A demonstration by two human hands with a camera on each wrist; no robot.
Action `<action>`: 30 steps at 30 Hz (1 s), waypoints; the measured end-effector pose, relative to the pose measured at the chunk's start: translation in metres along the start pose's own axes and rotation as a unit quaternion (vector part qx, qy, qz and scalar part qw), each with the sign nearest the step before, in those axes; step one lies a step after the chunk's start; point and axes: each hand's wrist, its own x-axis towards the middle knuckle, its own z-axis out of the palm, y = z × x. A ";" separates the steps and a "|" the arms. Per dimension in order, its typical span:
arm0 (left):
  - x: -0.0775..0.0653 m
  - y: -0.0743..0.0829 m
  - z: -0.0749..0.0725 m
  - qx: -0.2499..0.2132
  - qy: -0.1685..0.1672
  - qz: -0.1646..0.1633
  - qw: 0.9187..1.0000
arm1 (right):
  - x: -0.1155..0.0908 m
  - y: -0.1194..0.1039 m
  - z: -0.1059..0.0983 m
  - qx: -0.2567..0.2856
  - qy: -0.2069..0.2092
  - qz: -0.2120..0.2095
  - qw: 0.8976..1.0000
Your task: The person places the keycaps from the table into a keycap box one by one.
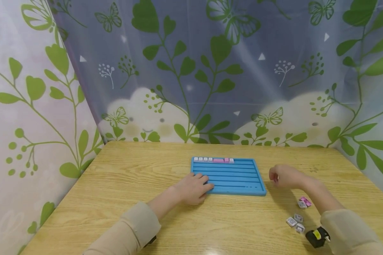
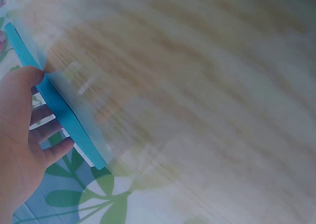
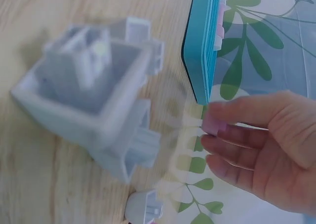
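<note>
A blue ridged keycap tray [image 1: 234, 179] lies on the table. Along its back row sit several white and pink keycaps [image 1: 218, 160], and the lower rows are bare. My left hand [image 1: 193, 188] holds the tray at its front left corner, thumb at the front edge and fingers over the left part. Just right of the tray, my right hand [image 1: 287, 176] is raised over the table. Between its thumb and fingertips it pinches a pink keycap [image 3: 214, 123], mostly covered by the fingers.
Loose white keycaps [image 1: 292, 222] lie near the right forearm, some with their hollow undersides up. A magenta keycap [image 1: 305, 201] rests by another white one. A black device [image 1: 317, 236] is on the right wrist. Patterned cloth [image 1: 191, 71] hangs behind the wooden table [image 1: 140, 159].
</note>
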 end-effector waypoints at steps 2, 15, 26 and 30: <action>0.000 0.000 0.000 0.000 -0.001 0.000 1.000 | 0.001 0.000 -0.001 -0.009 0.018 -0.001 1.000; 0.001 -0.001 0.000 0.001 -0.002 -0.001 1.000 | 0.007 -0.008 -0.004 -0.005 0.075 0.029 0.997; 0.000 0.000 0.000 0.000 -0.006 -0.002 1.000 | 0.010 -0.010 -0.002 0.005 0.106 0.030 0.994; 0.001 0.000 0.002 -0.001 -0.006 -0.003 1.000 | 0.011 -0.010 -0.002 0.009 0.112 0.025 0.993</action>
